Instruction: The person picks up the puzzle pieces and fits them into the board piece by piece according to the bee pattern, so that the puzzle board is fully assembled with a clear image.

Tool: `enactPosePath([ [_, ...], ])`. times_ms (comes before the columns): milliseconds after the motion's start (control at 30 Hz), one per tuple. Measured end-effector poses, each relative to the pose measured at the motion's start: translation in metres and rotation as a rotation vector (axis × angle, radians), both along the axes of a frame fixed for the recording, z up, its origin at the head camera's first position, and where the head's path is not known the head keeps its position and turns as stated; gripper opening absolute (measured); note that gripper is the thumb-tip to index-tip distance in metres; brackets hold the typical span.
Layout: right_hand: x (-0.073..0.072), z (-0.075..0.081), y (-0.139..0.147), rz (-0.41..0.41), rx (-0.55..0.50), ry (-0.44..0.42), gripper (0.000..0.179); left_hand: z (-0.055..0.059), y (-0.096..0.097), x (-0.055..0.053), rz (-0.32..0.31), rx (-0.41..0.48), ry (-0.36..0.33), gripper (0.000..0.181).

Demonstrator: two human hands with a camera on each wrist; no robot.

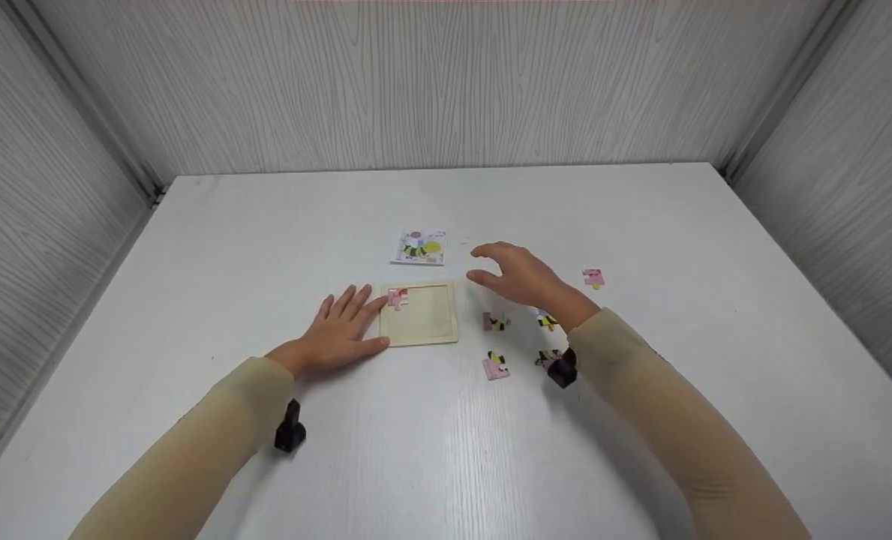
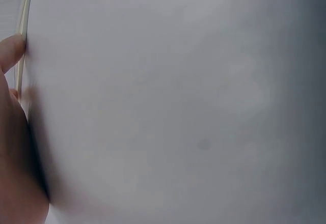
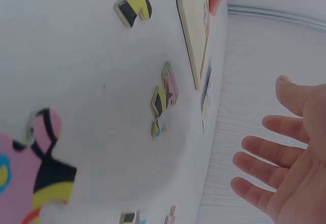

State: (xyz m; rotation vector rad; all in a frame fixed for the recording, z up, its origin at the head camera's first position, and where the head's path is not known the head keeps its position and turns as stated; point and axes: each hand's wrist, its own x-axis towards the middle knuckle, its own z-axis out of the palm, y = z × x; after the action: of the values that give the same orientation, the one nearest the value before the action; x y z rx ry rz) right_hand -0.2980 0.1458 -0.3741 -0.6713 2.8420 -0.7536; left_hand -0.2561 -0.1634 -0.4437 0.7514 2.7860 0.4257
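My left hand lies spread beside the shallow wooden puzzle tray, its thumb and index fingertip at the tray's left edge. In the tray's upper left corner sits a pink puzzle piece; the bare base shows elsewhere. Raised to the right of the tray is my right hand, its fingers loosely bent and apart, with nothing between them. Below it on the table lie a pink, black and yellow piece and a pink-and-yellow piece. The right wrist view shows the palm above the table, fingers spread.
A picture card with a striped bee lies behind the tray. Another pink piece lies farther right. Two more pieces, one yellow and black, are partly hidden by the right arm. Wood-grain panels wall the white table.
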Motion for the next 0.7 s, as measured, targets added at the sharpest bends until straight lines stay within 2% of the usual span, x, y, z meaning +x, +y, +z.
enactPosePath([
  [500,-0.008,0.005,0.052,-0.074,0.009,-0.018,0.052,0.004,0.003,0.001,0.013,-0.024,0.002,0.076],
  [700,-0.012,-0.001,0.063,-0.098,0.017,-0.030,0.051,0.004,0.003,0.001,0.013,-0.023,-0.005,0.077],
])
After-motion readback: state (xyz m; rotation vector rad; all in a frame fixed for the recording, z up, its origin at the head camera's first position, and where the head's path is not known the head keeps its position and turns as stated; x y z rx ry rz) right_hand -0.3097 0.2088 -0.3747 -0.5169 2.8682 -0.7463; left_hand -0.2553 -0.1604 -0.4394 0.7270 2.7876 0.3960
